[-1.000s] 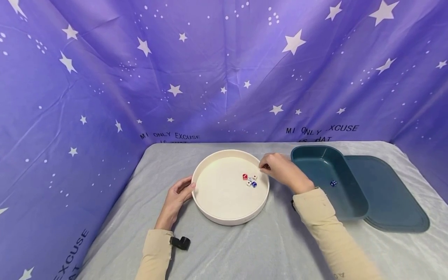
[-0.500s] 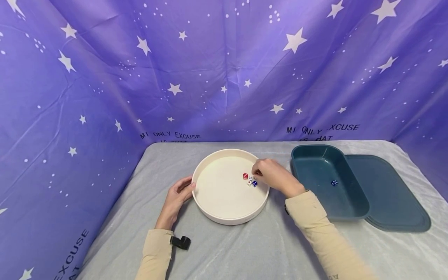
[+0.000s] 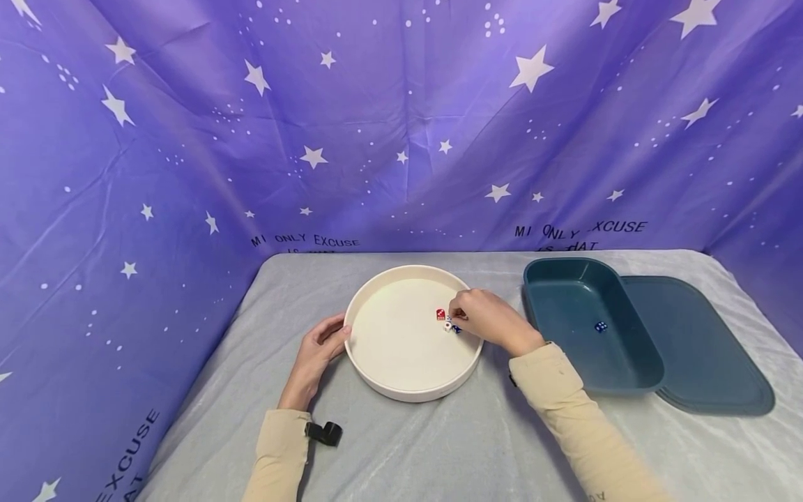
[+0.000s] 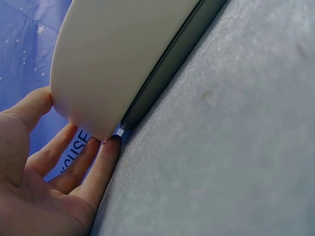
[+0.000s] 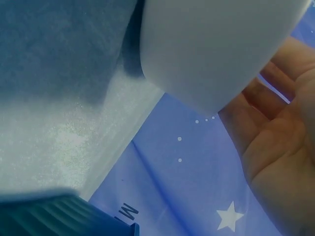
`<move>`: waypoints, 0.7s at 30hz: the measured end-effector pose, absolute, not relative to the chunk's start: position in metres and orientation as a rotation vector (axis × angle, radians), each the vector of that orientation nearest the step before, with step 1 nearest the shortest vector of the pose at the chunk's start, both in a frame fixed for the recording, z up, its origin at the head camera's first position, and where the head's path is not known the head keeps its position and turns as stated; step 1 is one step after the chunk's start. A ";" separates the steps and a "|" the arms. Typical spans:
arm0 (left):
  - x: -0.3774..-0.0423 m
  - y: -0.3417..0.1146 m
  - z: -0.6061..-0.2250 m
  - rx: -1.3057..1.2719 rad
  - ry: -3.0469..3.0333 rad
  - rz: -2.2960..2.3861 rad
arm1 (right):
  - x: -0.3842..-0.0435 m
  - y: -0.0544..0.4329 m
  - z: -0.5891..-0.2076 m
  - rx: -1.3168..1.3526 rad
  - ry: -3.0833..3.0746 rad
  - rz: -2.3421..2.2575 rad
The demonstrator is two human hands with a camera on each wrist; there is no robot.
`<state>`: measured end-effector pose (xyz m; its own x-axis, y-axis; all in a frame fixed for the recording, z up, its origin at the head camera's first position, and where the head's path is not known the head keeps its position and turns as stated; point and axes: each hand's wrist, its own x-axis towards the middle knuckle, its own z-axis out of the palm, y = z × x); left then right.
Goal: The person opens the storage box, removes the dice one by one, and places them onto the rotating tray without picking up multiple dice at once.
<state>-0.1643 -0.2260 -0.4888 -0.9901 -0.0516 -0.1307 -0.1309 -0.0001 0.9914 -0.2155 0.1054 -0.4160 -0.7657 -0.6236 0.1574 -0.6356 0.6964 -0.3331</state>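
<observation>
My left hand [image 3: 316,359] holds the side of a round cream tray [image 3: 389,390] in the head view, its thumb at the rim. In the left wrist view the other fingertips [image 4: 106,152] press against the outer wall low down. Over the tray's right rim reaches my right hand [image 3: 489,317], fingers curled and pointing down among small dice. Beside them lie a red die [image 3: 440,314], a white die [image 3: 448,326] and a partly covered blue die [image 3: 456,330]. The right fingertips cover another white die's place, so their grasp is hidden. In the right wrist view, the tray wall also hides them.
A deep teal rectangular container [image 3: 564,355] stands to the right, with one blue die [image 3: 601,327] inside. Its flat lid [image 3: 702,348] lies partly under it. Grey cloth [image 3: 401,446] covers the table, and a purple star-print curtain [image 3: 401,104] hangs behind.
My right hand has moved left and down from the tray's rim onto the dice, covering a white die seen earlier. My left hand stays at the tray's side.
</observation>
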 end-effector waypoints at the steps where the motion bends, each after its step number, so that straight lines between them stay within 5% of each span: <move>1: -0.164 -0.226 -0.489 -0.199 2.185 2.168 | -0.216 0.105 -0.416 1.065 -2.865 0.579; 21: -0.165 -0.226 -0.488 -0.202 2.179 2.170 | -0.214 0.115 -0.400 1.045 -2.865 0.540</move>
